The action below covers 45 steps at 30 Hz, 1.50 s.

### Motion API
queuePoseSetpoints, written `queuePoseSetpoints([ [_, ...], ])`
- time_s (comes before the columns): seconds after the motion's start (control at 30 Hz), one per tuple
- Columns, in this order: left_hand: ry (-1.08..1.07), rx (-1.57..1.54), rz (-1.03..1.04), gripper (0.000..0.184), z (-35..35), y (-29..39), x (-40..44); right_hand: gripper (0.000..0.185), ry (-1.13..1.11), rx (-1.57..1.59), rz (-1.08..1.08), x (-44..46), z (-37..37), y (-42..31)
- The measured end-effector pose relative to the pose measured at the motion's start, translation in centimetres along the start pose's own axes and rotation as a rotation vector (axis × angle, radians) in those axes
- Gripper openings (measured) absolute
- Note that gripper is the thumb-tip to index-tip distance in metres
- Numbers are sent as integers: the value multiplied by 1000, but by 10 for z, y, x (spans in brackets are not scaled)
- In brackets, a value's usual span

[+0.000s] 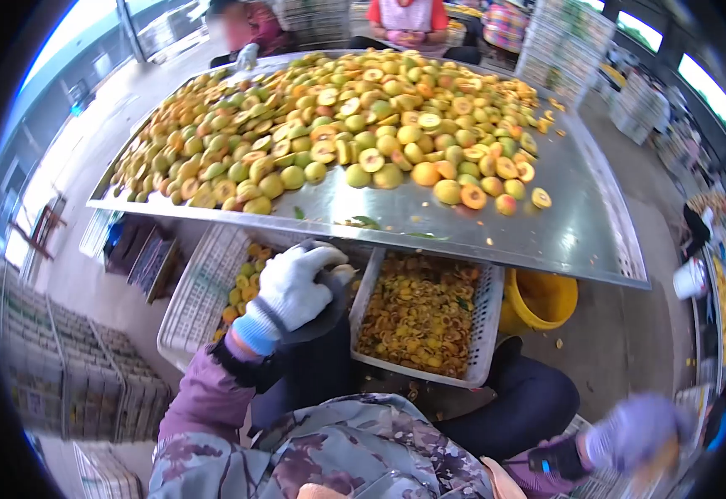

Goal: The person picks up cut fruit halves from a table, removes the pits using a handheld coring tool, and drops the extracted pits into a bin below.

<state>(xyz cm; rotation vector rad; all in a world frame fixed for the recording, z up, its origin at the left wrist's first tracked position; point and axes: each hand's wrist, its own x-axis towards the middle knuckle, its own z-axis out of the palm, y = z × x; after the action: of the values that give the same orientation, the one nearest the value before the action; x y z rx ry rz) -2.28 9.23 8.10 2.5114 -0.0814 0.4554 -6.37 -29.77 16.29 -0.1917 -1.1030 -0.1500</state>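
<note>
My left hand [296, 287], in a white knitted glove with a grey palm, is over the crates below the table's front edge. Its fingers are curled closed; a small pale bit shows at the fingertips, too hidden to name. At the lower right my right hand [637, 434], in a purple glove, is smeared by motion over pale crates. An orange-brown blur sits by its fingers, which I cannot make out. Whole and halved apricot-like fruit [371, 116] lie heaped on the metal table [546, 224].
Below the table stand a white crate [182, 312] with fruit, a white crate [486, 337] of pits and scraps, and a yellow bucket [575, 303]. Stacked crates [72, 366] rise at left. Across the table sit other people, one with a gloved hand [248, 56] at its edge.
</note>
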Motion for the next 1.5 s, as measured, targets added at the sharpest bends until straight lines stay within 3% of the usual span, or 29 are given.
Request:
queuePoseSetpoints([
  [0.07, -40, 10, -48, 16, -3, 5, -1, 19, -389, -1, -2, 26, 32, 6],
  [0.17, -45, 21, -40, 17, -2, 6, -3, 16, -705, -10, 245, 49, 66, 7],
  [1.5, -33, 39, -53, 18, 2, 11, -6, 16, -752, -67, 146, 66, 64, 27],
])
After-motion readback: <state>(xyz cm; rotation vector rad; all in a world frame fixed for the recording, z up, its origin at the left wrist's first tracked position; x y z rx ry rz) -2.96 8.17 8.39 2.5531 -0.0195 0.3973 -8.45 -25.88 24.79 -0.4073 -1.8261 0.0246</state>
